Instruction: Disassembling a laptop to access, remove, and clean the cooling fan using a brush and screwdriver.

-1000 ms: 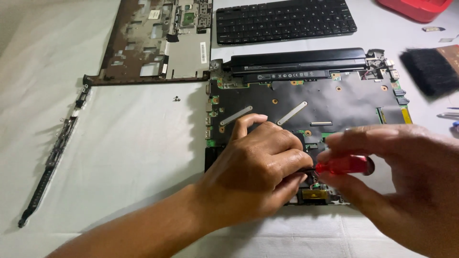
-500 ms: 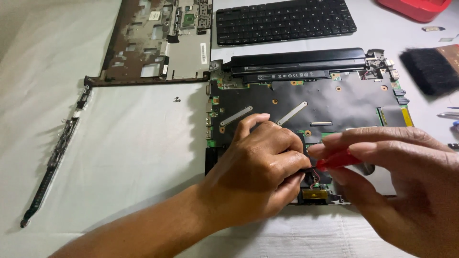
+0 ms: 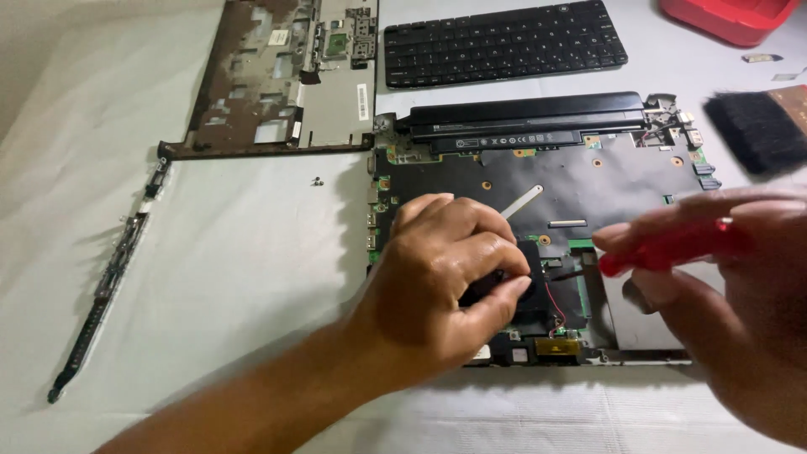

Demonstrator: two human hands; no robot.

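Observation:
An opened laptop base (image 3: 588, 176) lies on the white cloth, its dark mainboard exposed and a long black battery (image 3: 521, 118) along the far edge. My left hand (image 3: 445, 277) rests over the near middle of the board, fingers pinched around a black part, likely the cooling fan (image 3: 525, 286), with a thin red wire beside it. My right hand (image 3: 740, 294) is off to the right, blurred, gripping a red-handled screwdriver (image 3: 664, 248) whose handle points left toward the fan. The screwdriver's tip is hidden.
A detached black keyboard (image 3: 504, 42) lies at the back. The removed palm-rest frame (image 3: 277, 76) sits at the back left, a long thin black strip (image 3: 105, 277) at the left edge. Tiny screws (image 3: 317, 179) lie on the cloth. A black brush (image 3: 752, 130) and red tray (image 3: 727, 17) are at right.
My right hand with the screwdriver has pulled away to the right, off the board. My left hand has stayed on the black part, its fingers shifted slightly.

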